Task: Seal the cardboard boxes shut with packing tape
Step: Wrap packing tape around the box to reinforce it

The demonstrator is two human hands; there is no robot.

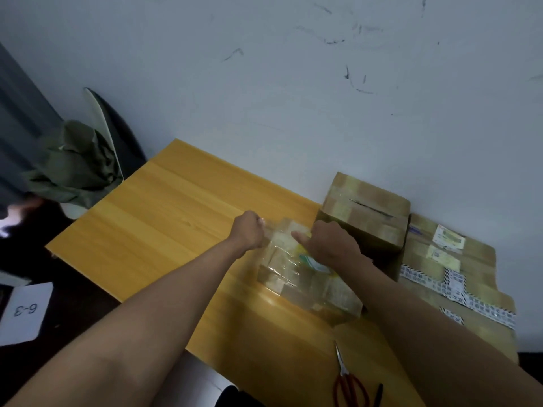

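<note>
Scuffed white wall backs our yellow tabletop [152, 218]. Our left hand [249, 230] curls, pinching clear tape [271, 230] taut; our right hand [329, 245] presses flat on the small box [305, 277] between them. Next, we judge: smooth down, then cut with scissors [348, 380] nearer us.

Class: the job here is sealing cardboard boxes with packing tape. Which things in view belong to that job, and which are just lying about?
Part of the job:
- taped box under both hands
- left hand, pinching clear tape
- right hand, resting on the box
- second box
- flat cardboard
- red-handled scissors

Lying about:
- green cloth
- "6-3" card
- black pen
</note>
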